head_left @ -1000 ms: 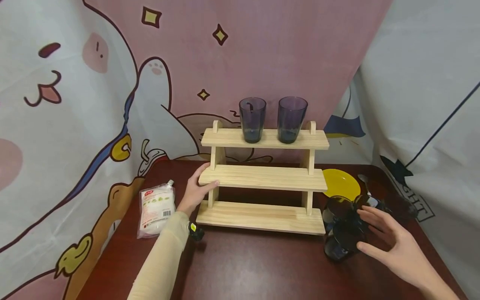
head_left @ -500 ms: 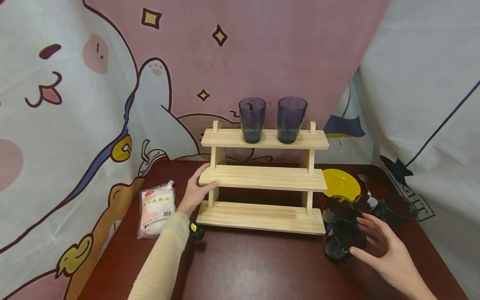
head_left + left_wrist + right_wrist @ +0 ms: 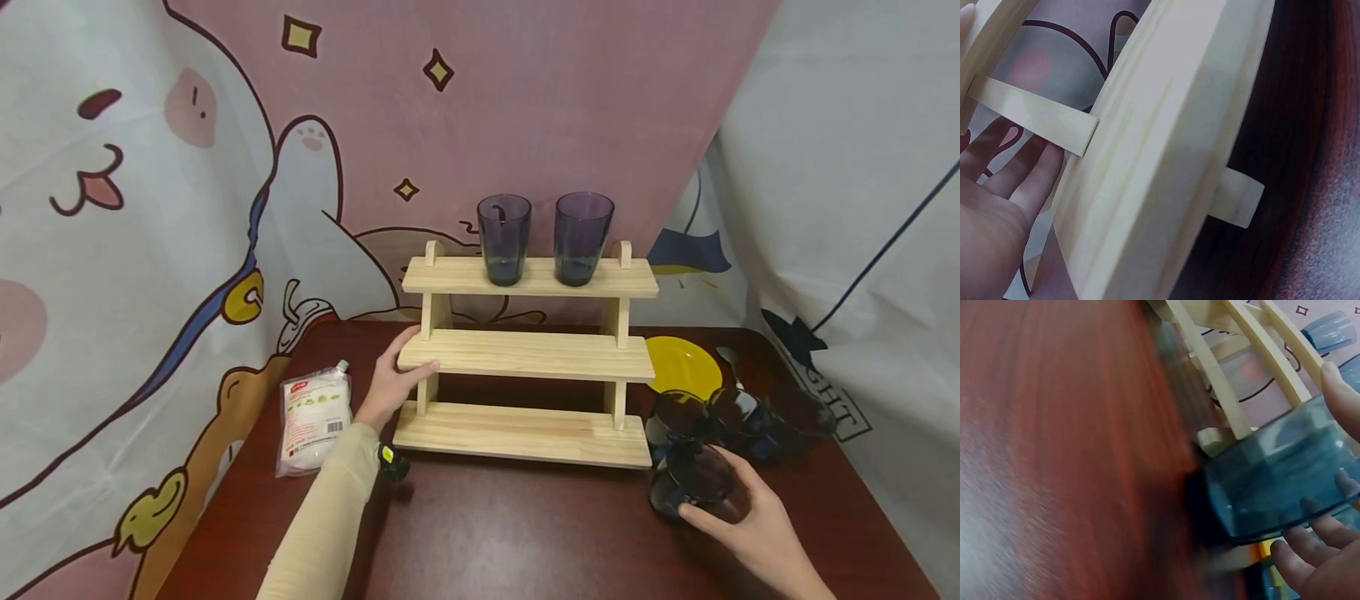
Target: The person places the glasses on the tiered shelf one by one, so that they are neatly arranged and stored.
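Purple-tinted glass shows at the upper centre of the head view, where two tumblers, the left tumbler (image 3: pixel 505 242) and the right tumbler (image 3: pixel 584 242), stand upright and apart on the top shelf of the wooden stand (image 3: pixel 525 356); you can see the pink backdrop (image 3: pixel 577 100) through their walls. At lower right, your held glass (image 3: pixel 692 479) is near a group of three more dark vessels: the near one (image 3: pixel 663 433), the middle one (image 3: pixel 735 407) and the far one (image 3: pixel 804 417). They overlap in view, so you cannot tell whether they touch, and they are too dark to show what is inside. Behind them lie a yellow plate (image 3: pixel 682 365) and a spoon (image 3: pixel 729 362). A clear bag (image 3: pixel 315 421) at left holds a printed white pouch.

Your held glass looks almost black from above, mouth upward, but translucent teal from the right wrist, with bright glints. Blur hides whether its base meets the worktop (image 3: pixel 495 533).

Your right hand (image 3: pixel 753 517) curves around that glass, thumb on the near side and fingers on the far side. Your left hand (image 3: pixel 390 385) grips the left end of the stand's middle shelf, thumb over its front edge, fingers behind.
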Demonstrator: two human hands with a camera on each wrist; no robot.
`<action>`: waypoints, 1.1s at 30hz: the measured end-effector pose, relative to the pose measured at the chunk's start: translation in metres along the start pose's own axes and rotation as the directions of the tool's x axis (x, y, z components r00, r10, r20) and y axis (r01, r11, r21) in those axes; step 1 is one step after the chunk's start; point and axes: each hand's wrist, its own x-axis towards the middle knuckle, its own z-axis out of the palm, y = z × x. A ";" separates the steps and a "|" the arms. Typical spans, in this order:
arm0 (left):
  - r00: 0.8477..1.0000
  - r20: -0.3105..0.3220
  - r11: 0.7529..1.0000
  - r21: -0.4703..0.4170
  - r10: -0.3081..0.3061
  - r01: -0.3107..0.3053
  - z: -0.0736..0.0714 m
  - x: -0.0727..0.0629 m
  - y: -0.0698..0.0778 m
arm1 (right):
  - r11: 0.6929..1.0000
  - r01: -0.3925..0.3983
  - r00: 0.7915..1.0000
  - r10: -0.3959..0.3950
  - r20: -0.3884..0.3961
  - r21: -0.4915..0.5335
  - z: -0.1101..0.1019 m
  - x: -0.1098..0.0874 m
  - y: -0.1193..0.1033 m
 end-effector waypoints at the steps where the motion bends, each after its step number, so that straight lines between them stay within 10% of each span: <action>1: 1.000 0.000 1.000 0.000 0.002 -0.002 0.000 0.000 0.000 | 1.000 -0.003 1.000 0.003 -0.003 -0.002 0.002 0.000 0.000; 33: 1.000 -0.011 1.000 -0.001 0.003 -0.003 -0.001 0.001 -0.002 | 0.978 -0.046 0.995 0.062 -0.074 0.205 0.018 -0.016 -0.006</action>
